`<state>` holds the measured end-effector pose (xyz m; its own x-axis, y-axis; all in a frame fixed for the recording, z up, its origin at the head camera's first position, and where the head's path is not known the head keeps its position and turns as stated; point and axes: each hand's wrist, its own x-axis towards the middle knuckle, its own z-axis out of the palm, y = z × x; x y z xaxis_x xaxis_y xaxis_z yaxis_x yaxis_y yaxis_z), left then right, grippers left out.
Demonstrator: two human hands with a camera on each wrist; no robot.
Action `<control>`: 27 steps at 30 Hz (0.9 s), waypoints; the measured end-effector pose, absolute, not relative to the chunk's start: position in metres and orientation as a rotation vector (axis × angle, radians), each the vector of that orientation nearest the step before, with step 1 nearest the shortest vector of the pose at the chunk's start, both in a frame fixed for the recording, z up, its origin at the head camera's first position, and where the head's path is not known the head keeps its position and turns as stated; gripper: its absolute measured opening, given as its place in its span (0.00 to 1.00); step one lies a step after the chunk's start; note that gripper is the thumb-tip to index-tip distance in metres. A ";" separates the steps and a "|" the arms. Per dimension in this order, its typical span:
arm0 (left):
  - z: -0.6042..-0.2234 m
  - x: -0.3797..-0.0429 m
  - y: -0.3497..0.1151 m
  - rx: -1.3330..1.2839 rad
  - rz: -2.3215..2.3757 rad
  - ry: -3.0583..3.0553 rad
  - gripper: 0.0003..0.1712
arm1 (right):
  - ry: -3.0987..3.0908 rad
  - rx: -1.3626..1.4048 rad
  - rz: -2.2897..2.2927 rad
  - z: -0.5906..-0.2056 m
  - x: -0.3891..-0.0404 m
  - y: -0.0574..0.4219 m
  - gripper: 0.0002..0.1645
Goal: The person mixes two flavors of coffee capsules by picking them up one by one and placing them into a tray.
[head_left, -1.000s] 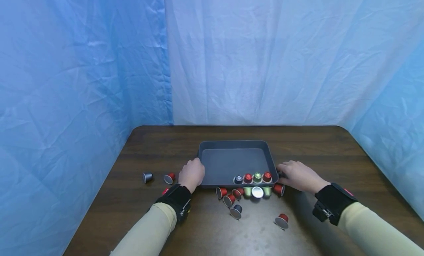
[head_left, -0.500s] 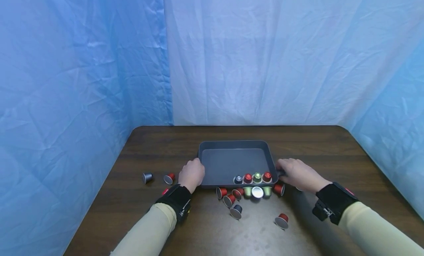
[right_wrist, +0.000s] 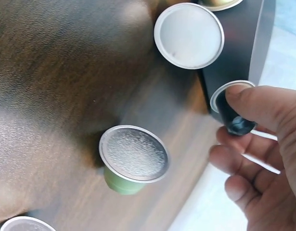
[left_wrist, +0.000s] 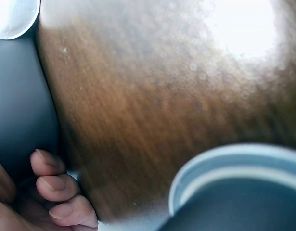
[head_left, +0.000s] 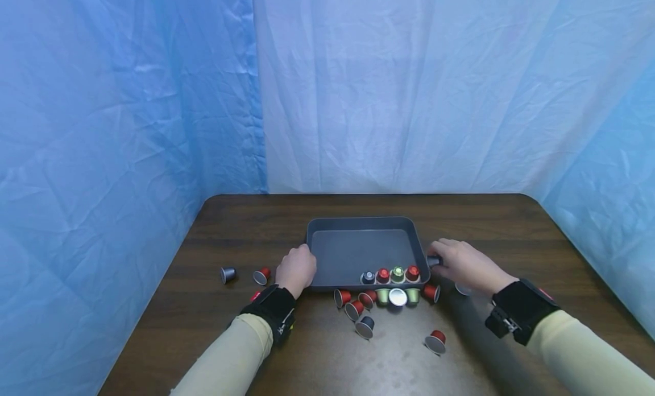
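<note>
A dark grey tray (head_left: 353, 248) lies on the table, with several coffee capsules standing in a row along its front edge, among them a green capsule (head_left: 397, 274). My left hand (head_left: 297, 269) grips the tray's left side; in the left wrist view its curled fingers (left_wrist: 58, 187) lie at the tray wall. Just off the tray's right edge, my right hand (head_left: 467, 265) pinches a black coffee capsule (right_wrist: 229, 113) between thumb and fingers. Near that hand, a green capsule with a silver lid (right_wrist: 134, 154) rests on the wooden table.
Several loose capsules lie along the tray's front, including a white-lidded one (head_left: 397, 297). Closer to me are a dark capsule (head_left: 365, 327) and a red capsule (head_left: 435, 343). Left of my left hand lie a grey capsule (head_left: 228, 275) and another red capsule (head_left: 262, 276).
My right hand has shifted slightly away from me and to the right with the black capsule, uncovering a capsule lid beneath the wrist. The left hand and the tray have stayed put.
</note>
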<state>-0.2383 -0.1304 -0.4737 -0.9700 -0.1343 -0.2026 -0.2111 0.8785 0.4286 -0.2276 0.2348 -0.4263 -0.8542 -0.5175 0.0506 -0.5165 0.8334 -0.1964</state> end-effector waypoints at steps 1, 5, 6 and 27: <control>-0.474 -0.238 -0.130 -0.268 0.687 2.880 0.17 | 3.001 -0.858 -0.323 -0.426 -0.228 0.235 0.20; -0.473 -0.238 -0.130 -0.273 0.685 2.875 0.18 | 3.011 -0.906 -0.319 -0.423 -0.228 0.235 0.20; -0.473 -0.238 -0.130 -0.273 0.684 2.874 0.18 | 3.016 -0.914 -0.316 -0.423 -0.228 0.235 0.19; -0.471 -0.237 -0.130 -0.268 0.685 2.873 0.17 | 3.028 -0.876 -0.305 -0.413 -0.226 0.222 0.18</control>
